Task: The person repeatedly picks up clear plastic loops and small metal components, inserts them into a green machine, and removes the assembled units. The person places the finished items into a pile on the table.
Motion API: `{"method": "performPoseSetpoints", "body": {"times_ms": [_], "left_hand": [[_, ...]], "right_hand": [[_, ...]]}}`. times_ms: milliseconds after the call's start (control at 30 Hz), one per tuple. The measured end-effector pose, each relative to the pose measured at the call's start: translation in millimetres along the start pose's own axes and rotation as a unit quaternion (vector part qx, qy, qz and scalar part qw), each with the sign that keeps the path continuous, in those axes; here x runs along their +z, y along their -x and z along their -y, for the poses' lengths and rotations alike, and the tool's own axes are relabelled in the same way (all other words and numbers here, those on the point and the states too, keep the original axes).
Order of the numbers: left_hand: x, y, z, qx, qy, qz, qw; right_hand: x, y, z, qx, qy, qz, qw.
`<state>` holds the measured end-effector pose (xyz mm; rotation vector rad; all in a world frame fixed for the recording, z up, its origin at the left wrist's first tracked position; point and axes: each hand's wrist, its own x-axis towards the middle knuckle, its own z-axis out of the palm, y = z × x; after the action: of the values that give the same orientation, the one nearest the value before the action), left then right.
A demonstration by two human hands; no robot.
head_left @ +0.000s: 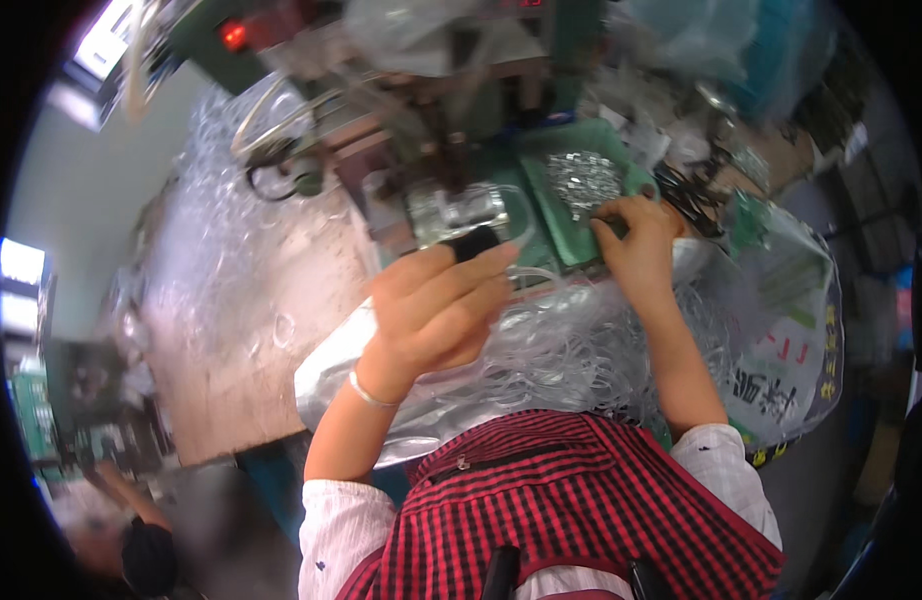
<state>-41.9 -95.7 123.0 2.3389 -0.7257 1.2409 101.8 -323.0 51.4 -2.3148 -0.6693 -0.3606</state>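
My left hand (431, 310) is closed in front of the green machine (451, 150), fingers bent and pressed together. A black wrap (473, 243) sits at its index finger. From its fingertips a clear plastic strap (527, 212) curves up toward the machine's work area; motion blurs this spot. At the right rim of a green tray (568, 238), my right hand (638, 240) has its fingers curled inward beside a heap of small shiny metal parts (584, 180). Whatever its fingertips pinch is too small to make out.
Clear plastic loops (591, 350) lie heaped on a silvery sheet before me. More clear strips (221, 190) cover the wooden table (216, 390) at left. A white printed sack (781, 330) stands at right, near black-handled tools (693, 195). Another person's arm (131, 495) shows at lower left.
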Motion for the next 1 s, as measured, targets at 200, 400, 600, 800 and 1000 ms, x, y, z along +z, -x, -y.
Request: {"method": "performPoseSetpoints", "body": {"times_ms": [200,400,600,800,1000], "left_hand": [[-13,49,-30,-0.124,-0.042,-0.053,0.990],[-142,138,24,-0.453,-0.325,-0.030,0.830],[-139,218,127,-0.759,-0.229,0.030,0.608],[-244,179,82,-0.664,-0.174,-0.102,0.720],[-461,231,26,-0.541,-0.291,-0.514,0.598]], "right_hand": [[17,-5,-43,-0.056,0.096,-0.020,0.994],[14,-8,-16,0.089,0.001,0.008,0.996],[38,-15,-51,-0.061,0.000,-0.087,0.994],[14,-15,-39,0.063,-0.140,-0.021,0.988],[10,-24,-50,0.091,-0.178,0.038,0.979]]}}
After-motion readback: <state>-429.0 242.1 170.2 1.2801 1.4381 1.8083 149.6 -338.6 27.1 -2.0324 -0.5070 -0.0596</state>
